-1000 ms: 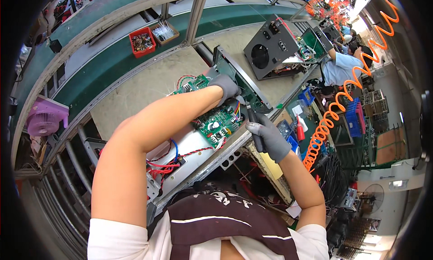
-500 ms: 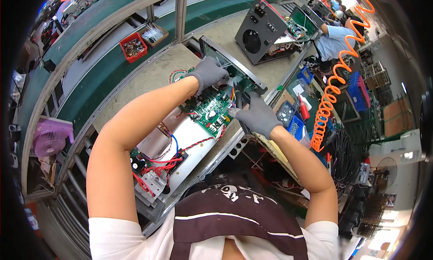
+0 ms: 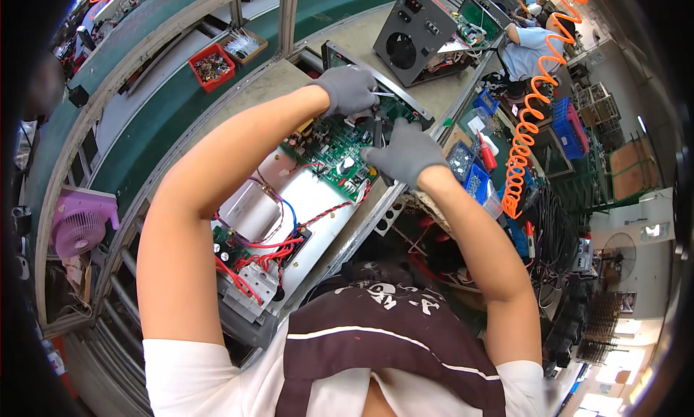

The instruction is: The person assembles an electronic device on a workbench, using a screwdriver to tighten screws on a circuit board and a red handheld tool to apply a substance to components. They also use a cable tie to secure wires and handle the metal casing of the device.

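Note:
My left hand (image 3: pixel 350 90), in a grey glove, is closed over the far end of an open electronic unit. A thin white strip (image 3: pixel 384 94) sticks out by its fingertips; whether they grip it I cannot tell. Gloved alike, my right hand (image 3: pixel 410 154) is curled at the unit's right side, against a dark piece that its fingers mostly hide. Between and below the hands lies a green circuit board (image 3: pixel 337 155) with connectors and components. An upright panel (image 3: pixel 387 92) stands behind them. Nearer me are a silvery cylinder (image 3: pixel 251 210), red wires (image 3: pixel 271 252) and a metal chassis plate (image 3: pixel 312 200).
A grey metal case with a fan opening (image 3: pixel 426 34) stands farther along the bench. Beyond the left rail sit a red bin of small parts (image 3: pixel 212 67) and a purple fan (image 3: pixel 79 222). At right are blue parts bins (image 3: pixel 476 183), a coiled orange hose (image 3: pixel 517 157) and a co-worker (image 3: pixel 531 52).
My left hand has moved right and slightly up, toward the panel. My right hand has turned and risen a little. The coloured wires between the hands are now mostly hidden.

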`<control>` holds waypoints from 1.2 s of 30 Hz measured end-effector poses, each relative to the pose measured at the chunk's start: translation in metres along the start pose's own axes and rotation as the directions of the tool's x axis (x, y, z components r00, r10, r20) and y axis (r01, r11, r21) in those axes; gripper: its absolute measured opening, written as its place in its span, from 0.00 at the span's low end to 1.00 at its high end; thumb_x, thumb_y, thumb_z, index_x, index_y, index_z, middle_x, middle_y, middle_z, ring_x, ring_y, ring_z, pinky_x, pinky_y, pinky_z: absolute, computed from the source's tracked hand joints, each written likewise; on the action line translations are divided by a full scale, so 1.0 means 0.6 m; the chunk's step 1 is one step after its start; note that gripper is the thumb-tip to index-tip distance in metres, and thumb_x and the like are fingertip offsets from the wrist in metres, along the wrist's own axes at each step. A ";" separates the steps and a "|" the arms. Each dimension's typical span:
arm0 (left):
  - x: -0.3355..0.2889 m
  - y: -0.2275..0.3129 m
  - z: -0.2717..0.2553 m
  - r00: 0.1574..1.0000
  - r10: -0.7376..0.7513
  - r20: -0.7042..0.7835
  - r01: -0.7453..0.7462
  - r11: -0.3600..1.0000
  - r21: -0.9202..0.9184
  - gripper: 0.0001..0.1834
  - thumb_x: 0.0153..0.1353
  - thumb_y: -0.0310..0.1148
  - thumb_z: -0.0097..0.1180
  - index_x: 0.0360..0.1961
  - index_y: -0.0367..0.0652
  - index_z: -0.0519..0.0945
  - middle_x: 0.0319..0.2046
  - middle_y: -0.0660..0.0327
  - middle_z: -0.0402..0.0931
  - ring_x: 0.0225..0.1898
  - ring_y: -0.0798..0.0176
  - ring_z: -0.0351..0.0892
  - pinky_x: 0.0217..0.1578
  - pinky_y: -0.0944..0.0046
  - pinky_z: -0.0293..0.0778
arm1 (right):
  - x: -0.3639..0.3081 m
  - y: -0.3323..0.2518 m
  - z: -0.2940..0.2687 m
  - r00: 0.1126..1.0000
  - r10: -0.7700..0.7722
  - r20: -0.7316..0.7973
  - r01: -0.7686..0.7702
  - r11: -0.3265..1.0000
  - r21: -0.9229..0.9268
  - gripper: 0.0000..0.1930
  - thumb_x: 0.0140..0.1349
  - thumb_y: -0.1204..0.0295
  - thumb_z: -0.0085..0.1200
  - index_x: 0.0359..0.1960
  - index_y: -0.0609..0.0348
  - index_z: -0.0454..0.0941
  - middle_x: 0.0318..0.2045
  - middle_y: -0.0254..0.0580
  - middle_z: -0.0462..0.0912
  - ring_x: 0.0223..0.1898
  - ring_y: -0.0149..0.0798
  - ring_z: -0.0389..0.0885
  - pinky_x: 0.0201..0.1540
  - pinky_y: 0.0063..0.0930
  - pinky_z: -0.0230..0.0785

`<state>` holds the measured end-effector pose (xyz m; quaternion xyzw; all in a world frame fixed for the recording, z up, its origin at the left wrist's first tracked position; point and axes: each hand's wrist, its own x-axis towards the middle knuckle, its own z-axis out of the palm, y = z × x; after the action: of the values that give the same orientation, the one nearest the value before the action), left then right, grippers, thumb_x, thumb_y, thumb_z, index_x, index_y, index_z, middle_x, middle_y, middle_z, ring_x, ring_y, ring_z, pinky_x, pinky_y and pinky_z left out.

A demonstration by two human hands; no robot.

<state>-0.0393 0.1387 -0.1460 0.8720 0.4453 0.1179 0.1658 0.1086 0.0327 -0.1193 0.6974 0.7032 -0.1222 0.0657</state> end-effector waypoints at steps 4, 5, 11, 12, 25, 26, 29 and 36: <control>0.008 -0.002 -0.009 0.997 0.070 0.039 -0.070 0.997 -0.011 0.17 0.50 0.45 0.50 0.31 0.43 0.81 0.29 0.47 0.78 0.34 0.45 0.78 0.37 0.52 0.72 | 0.008 -0.021 -0.032 0.984 -0.003 0.178 -0.013 0.996 0.086 0.25 0.46 0.54 0.52 0.33 0.66 0.80 0.36 0.58 0.80 0.41 0.49 0.80 0.48 0.34 0.70; 0.005 0.003 -0.015 0.995 0.086 0.056 -0.086 0.996 -0.008 0.18 0.52 0.47 0.51 0.32 0.44 0.81 0.28 0.47 0.78 0.34 0.46 0.77 0.36 0.52 0.71 | 0.014 -0.021 -0.027 0.988 0.019 0.153 -0.035 0.994 0.099 0.23 0.46 0.56 0.52 0.33 0.67 0.80 0.33 0.57 0.81 0.37 0.48 0.81 0.42 0.34 0.72; -0.012 -0.036 -0.014 0.994 0.041 -0.102 -0.065 0.966 -0.251 0.17 0.54 0.45 0.52 0.37 0.44 0.80 0.29 0.52 0.79 0.32 0.54 0.78 0.36 0.58 0.71 | 0.019 0.013 -0.030 0.977 -0.127 0.170 0.077 0.959 0.274 0.16 0.46 0.64 0.55 0.33 0.64 0.72 0.29 0.47 0.77 0.31 0.36 0.75 0.34 0.29 0.66; -0.019 -0.064 -0.028 0.992 0.029 -0.122 -0.060 0.965 -0.254 0.17 0.55 0.44 0.51 0.36 0.42 0.80 0.29 0.54 0.78 0.31 0.56 0.76 0.36 0.58 0.70 | 0.013 0.007 -0.042 0.957 -0.207 0.202 0.126 0.927 0.353 0.17 0.45 0.66 0.55 0.35 0.65 0.72 0.29 0.45 0.77 0.31 0.35 0.75 0.35 0.28 0.66; -0.244 -0.217 -0.014 0.807 -0.352 0.474 0.385 0.922 0.029 0.17 0.52 0.36 0.44 0.36 0.39 0.79 0.28 0.49 0.78 0.30 0.54 0.77 0.35 0.52 0.71 | 0.079 -0.228 -0.070 0.599 -0.756 0.263 0.773 0.459 -0.439 0.25 0.42 0.62 0.53 0.44 0.59 0.74 0.42 0.49 0.76 0.47 0.47 0.74 0.50 0.39 0.64; -0.246 -0.211 -0.013 0.729 -0.408 0.549 0.492 0.871 -0.007 0.16 0.52 0.35 0.44 0.36 0.38 0.79 0.29 0.49 0.78 0.29 0.54 0.77 0.34 0.52 0.72 | 0.087 -0.246 -0.069 0.597 -0.731 0.331 0.779 0.429 -0.458 0.26 0.41 0.62 0.53 0.45 0.59 0.74 0.42 0.50 0.76 0.47 0.49 0.74 0.50 0.39 0.64; -0.246 -0.199 -0.019 0.634 -0.585 0.506 0.745 0.637 -0.197 0.17 0.51 0.33 0.45 0.38 0.37 0.79 0.31 0.50 0.77 0.27 0.55 0.78 0.29 0.53 0.75 | 0.109 -0.278 -0.058 0.603 -0.660 0.448 0.775 0.352 -0.525 0.26 0.42 0.60 0.53 0.45 0.57 0.75 0.41 0.49 0.76 0.47 0.49 0.74 0.50 0.39 0.64; -0.233 -0.205 -0.004 0.653 -0.511 0.558 0.616 0.787 0.000 0.14 0.49 0.30 0.47 0.34 0.38 0.80 0.26 0.52 0.78 0.22 0.52 0.77 0.23 0.55 0.73 | 0.138 -0.318 -0.037 0.623 -0.520 0.584 0.770 0.278 -0.574 0.23 0.43 0.58 0.53 0.40 0.57 0.78 0.39 0.50 0.79 0.44 0.50 0.77 0.46 0.39 0.69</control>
<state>-0.2114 0.0923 -0.2001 0.6663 0.6176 -0.1431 0.3925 -0.0814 0.1187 -0.1045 0.2139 0.8834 0.0864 0.4080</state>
